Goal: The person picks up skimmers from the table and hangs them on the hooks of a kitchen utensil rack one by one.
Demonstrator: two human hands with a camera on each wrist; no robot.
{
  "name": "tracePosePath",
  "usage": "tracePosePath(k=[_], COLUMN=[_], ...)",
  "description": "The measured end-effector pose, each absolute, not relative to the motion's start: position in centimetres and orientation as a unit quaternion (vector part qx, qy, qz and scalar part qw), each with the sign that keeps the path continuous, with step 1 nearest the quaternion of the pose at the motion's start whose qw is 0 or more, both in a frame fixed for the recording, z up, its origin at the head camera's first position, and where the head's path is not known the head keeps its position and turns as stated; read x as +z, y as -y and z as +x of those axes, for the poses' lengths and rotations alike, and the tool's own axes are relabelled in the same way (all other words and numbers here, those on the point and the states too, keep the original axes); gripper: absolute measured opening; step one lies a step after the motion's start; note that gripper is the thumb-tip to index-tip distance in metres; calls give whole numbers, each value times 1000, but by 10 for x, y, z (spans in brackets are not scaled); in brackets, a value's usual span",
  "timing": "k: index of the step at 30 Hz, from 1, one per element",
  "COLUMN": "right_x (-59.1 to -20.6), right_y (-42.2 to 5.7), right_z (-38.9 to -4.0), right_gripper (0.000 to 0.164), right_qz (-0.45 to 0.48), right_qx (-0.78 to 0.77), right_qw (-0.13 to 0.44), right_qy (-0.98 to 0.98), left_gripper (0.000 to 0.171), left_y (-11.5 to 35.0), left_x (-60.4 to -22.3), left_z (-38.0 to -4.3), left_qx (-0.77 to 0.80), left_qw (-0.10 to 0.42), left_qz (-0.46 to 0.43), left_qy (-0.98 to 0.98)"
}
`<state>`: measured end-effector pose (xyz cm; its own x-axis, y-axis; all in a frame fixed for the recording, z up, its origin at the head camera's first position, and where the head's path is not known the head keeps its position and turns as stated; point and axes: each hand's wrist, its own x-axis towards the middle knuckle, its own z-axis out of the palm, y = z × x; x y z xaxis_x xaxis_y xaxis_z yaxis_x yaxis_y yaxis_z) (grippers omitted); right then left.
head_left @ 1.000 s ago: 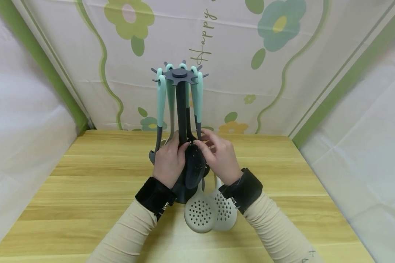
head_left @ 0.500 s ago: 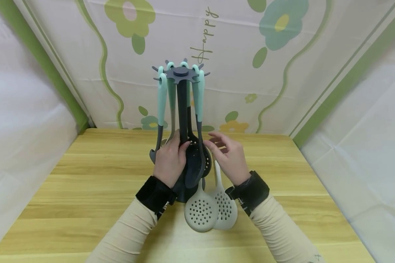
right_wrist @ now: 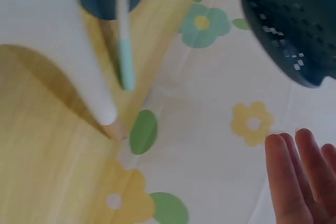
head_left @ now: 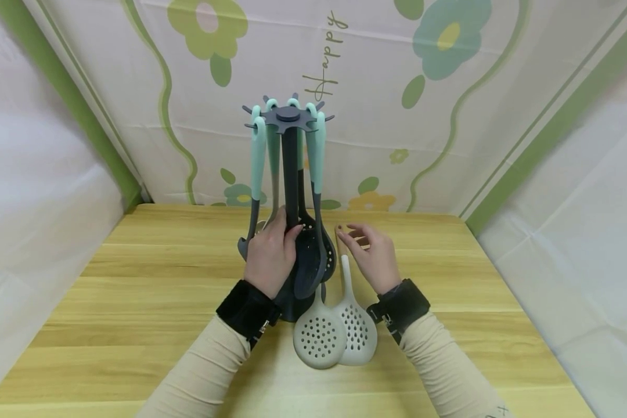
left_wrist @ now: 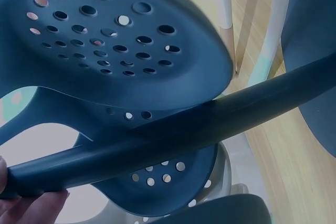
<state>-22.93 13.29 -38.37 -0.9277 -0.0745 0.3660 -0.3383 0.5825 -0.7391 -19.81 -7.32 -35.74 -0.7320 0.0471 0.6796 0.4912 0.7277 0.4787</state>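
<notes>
My left hand [head_left: 269, 255] grips the dark post [head_left: 290, 180] of an upright utensil rack; in the left wrist view, fingertips curl round the post [left_wrist: 142, 135] at lower left. Mint-handled utensils hang from the rack's hooked top [head_left: 287, 116], among them a dark spoon [head_left: 305, 276] and a dark slotted spoon [head_left: 331, 261]. To their right, my right hand [head_left: 373, 255] is by the wooden handle end [head_left: 341, 242] of a white slotted utensil [head_left: 360, 334] lying on the table. In the right wrist view, straight fingers [right_wrist: 286, 177] stand apart from that handle.
A grey perforated skimmer [head_left: 320, 339] lies at the rack's foot, overlapping the white slotted utensil; its mint handle end [right_wrist: 126, 66] shows in the right wrist view. The wooden table [head_left: 162, 325] ends at a flowered cloth [head_left: 376, 145] behind.
My right hand has let go of the dark spoon at the rack's right side and moved right and down, to the white slotted utensil's handle end. My left hand stays on the post.
</notes>
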Motion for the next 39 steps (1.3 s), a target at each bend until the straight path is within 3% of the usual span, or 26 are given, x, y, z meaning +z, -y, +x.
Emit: tracePosePath(k=[39], right_x=[-436], right_y=[-150], right_z=[-238], right_gripper=[46], right_qz=[37], right_qx=[370], right_qw=[-15], right_qy=[928], left_gripper=[22], left_y=[73], left_x=[-361], left_z=[-200], left_qx=[-319], left_qw=[364], left_qz=[-160], left_qy=[860])
